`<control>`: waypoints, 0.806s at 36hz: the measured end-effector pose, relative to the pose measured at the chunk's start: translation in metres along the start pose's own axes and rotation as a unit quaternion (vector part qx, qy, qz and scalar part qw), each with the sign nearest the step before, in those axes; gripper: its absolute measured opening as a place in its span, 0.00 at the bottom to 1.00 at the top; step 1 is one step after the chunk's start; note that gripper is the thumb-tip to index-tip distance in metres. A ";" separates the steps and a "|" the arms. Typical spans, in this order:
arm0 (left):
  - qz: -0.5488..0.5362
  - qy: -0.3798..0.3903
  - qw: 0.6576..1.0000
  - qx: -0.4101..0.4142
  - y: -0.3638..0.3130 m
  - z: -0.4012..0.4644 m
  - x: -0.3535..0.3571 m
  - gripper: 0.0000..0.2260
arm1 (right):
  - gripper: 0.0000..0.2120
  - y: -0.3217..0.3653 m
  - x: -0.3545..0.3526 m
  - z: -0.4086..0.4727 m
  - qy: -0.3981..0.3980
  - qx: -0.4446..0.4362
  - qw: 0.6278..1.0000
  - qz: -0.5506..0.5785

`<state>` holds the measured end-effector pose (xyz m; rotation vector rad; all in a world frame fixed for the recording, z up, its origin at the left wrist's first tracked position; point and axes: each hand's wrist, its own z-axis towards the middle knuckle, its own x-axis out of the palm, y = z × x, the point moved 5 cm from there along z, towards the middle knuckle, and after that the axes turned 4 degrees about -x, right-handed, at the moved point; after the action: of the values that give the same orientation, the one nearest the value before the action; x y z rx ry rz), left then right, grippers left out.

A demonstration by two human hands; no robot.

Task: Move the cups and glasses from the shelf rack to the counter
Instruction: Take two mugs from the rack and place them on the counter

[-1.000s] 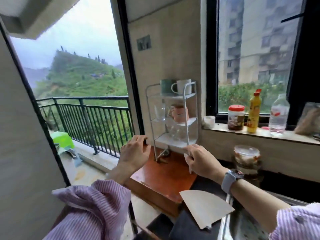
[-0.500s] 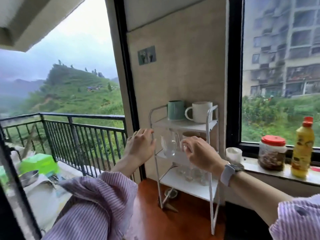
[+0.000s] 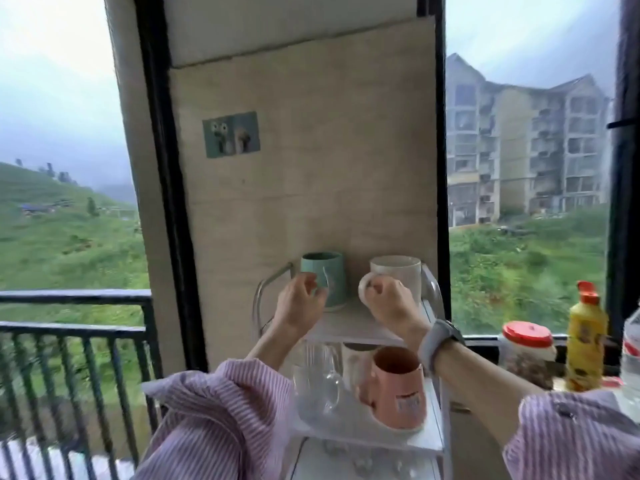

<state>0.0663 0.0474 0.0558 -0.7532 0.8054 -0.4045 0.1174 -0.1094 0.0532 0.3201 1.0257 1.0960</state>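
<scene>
A white wire shelf rack (image 3: 349, 327) stands against the wall. On its top shelf sit a teal mug (image 3: 327, 277) on the left and a white mug (image 3: 400, 277) on the right. My left hand (image 3: 299, 303) wraps around the teal mug's near side. My right hand (image 3: 389, 301) has its fingers hooked through the white mug's handle. Both mugs rest on the shelf. The middle shelf holds a clear glass mug (image 3: 317, 379), a pink mug (image 3: 398, 393) and a white cup (image 3: 355, 362) behind it. Small glasses on the bottom shelf are blurred.
On the windowsill to the right stand a red-lidded jar (image 3: 528, 355), a yellow bottle (image 3: 585, 337) and a clear water bottle (image 3: 632, 355). A black balcony railing (image 3: 76, 327) runs along the left. The tiled wall (image 3: 311, 174) is right behind the rack.
My view has tilted up and come closer to the rack. Both hands rose from the middle shelf to the top shelf and closed on the two mugs.
</scene>
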 end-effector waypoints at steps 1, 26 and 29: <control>-0.024 0.010 1.000 -0.012 0.003 0.008 0.007 0.15 | 0.11 -0.003 0.003 0.006 0.003 0.024 1.000 0.010; -0.240 0.072 0.966 -0.060 0.028 0.039 0.036 0.11 | 0.13 -0.030 -0.008 0.008 0.039 0.248 0.931 0.267; -0.227 0.072 0.970 -0.048 0.026 0.037 0.037 0.11 | 0.15 -0.035 -0.008 0.009 0.042 0.253 0.925 0.282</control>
<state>0.1190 0.0600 0.0351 -1.0100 0.7896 -0.8439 0.1445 -0.1305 0.0389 1.0427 1.3329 1.3482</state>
